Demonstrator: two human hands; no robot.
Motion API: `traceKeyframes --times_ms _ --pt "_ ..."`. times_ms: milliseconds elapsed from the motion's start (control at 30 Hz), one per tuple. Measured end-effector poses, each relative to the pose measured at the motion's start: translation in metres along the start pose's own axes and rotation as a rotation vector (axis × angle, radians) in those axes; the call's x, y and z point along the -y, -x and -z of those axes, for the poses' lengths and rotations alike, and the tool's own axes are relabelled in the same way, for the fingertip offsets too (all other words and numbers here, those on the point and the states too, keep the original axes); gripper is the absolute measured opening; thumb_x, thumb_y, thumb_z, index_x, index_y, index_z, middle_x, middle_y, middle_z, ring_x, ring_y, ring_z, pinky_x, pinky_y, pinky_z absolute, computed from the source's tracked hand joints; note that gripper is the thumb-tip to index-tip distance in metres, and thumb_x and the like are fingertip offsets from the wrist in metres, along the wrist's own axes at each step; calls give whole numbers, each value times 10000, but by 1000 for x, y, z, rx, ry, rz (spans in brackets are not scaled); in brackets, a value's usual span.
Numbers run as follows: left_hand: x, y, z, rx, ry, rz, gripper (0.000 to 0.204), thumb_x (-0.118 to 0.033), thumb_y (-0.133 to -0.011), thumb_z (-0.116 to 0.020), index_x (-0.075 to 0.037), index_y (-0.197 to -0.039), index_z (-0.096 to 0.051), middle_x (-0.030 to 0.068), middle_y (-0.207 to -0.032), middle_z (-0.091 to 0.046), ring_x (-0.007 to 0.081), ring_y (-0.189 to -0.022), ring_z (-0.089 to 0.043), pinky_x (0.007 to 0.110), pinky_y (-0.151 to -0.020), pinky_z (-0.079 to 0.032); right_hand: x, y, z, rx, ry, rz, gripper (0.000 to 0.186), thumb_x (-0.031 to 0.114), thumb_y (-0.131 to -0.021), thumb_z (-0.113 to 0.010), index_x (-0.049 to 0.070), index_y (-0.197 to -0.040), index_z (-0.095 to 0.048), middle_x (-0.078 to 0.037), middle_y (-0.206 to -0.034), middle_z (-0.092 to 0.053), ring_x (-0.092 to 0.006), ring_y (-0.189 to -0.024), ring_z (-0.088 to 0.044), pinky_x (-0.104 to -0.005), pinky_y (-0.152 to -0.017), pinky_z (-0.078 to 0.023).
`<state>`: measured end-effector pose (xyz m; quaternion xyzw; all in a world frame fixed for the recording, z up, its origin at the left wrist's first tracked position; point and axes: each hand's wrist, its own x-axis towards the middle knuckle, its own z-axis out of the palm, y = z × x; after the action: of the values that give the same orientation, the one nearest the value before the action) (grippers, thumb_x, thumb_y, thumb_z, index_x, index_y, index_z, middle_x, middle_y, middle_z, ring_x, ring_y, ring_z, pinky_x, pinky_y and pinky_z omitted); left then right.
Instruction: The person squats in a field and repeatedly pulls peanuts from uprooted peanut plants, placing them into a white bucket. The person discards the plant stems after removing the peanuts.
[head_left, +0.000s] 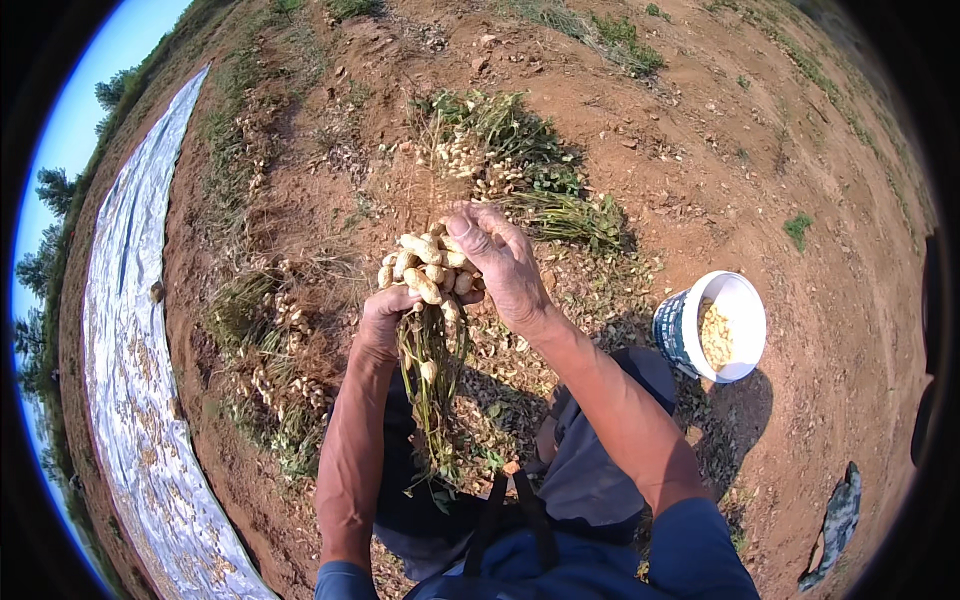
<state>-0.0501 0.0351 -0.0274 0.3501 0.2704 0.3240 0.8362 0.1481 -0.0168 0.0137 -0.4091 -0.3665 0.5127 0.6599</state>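
A bunch of peanut plants (430, 375) hangs from my left hand (385, 318), which is closed around the stems just below the pods. Pale tan peanuts (424, 270) cluster at the top of the bunch, with thin roots rising above them. My right hand (500, 262) is at the right side of the cluster, thumb bent toward the fingers at the roots and upper pods. Its fingertips are partly hidden, so what they pinch does not show clearly. Green stems and leaves trail down between my knees.
A white bucket (741, 318) with peanuts inside stands at the right. More pulled peanut plants (500, 150) lie ahead, others (270, 340) at the left. A long silvery sheet (135, 290) scattered with peanuts runs along the far left. A camouflage-patterned cloth (838, 520) lies at lower right.
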Motion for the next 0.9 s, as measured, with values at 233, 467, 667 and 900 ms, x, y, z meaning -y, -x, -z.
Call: traceKeyframes --times_ms 233,467,667,900 --pt "0 -8 -39 -27 -148 2 503 -174 -851 -656 51 -1296 -589 196 -1101 -732 283 -928 -747 372 -825 -622 -19 -2 3 -221 267 98 402 394 -1029 -627 -6 -1021 -667 -42 -859 -648 -142 -809 -574 -322 -736 -489" --pt "3 -17 -31 -174 -208 -13 448 -237 -894 -626 35 -1250 -617 148 -1066 -727 241 -896 -733 352 -782 -620 -21 -6 6 -241 35 120 419 447 -1026 -641 32 -1059 -677 43 -801 -577 -87 -764 -535 -283 -688 -464" --pt "5 -17 -36 -231 -111 -30 245 -197 -947 -630 1 -1088 -662 91 -928 -714 178 -765 -710 334 -673 -609 -12 -3 2 -133 741 533 688 524 -872 -784 -46 -1228 -634 -183 -1088 -634 -317 -1043 -619 -423 -918 -518" --pt "20 -15 -52 -149 -105 -64 228 -178 -961 -692 -19 -1113 -634 54 -931 -700 141 -743 -689 292 -641 -579 -22 -6 1 -193 818 573 646 455 -869 -813 -32 -1243 -611 -184 -1141 -602 -313 -1003 -636 -414 -866 -534"
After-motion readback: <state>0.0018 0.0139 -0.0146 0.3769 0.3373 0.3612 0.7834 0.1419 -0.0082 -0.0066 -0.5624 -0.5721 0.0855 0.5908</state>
